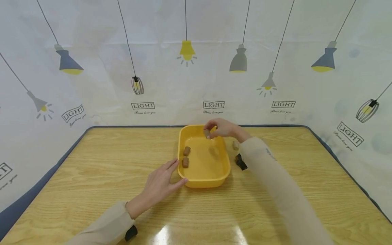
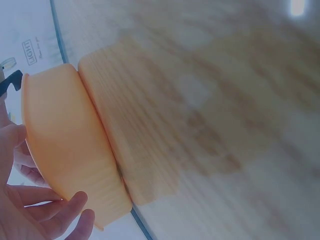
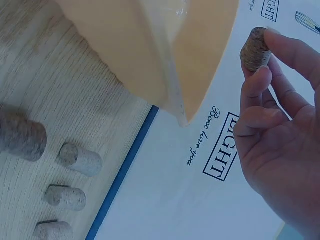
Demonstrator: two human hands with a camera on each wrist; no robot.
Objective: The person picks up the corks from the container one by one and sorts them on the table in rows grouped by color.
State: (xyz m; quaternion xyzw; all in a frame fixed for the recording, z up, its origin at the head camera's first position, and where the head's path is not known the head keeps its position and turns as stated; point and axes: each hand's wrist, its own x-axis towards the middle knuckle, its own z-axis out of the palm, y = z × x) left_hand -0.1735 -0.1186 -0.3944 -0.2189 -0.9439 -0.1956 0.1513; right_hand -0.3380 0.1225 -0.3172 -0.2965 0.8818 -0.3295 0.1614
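Observation:
My right hand [image 1: 222, 128] pinches a short, cork-like brown cylinder [image 3: 256, 50] between thumb and fingertips, above the far right rim of a yellow plastic basin [image 1: 203, 183]. My left hand [image 1: 159, 183] rests against the basin's near left side, its fingers fairly straight and its thumb at the near corner of the rim. In the left wrist view, those fingers [image 2: 75, 212] lie by the basin's outer wall. Inside the basin, along its left wall, lie two brown cylinders, a farther one [image 1: 187, 151] and a nearer one [image 1: 185, 162].
Several more cylinders lie on the wooden table [image 1: 122, 153] right of the basin, among them a darker one [image 3: 22, 137] and a paler one [image 3: 80, 159]. A black piece [image 1: 241, 162] shows beside the right sleeve. The lamp-printed backdrop [image 1: 165, 112] rises behind the table.

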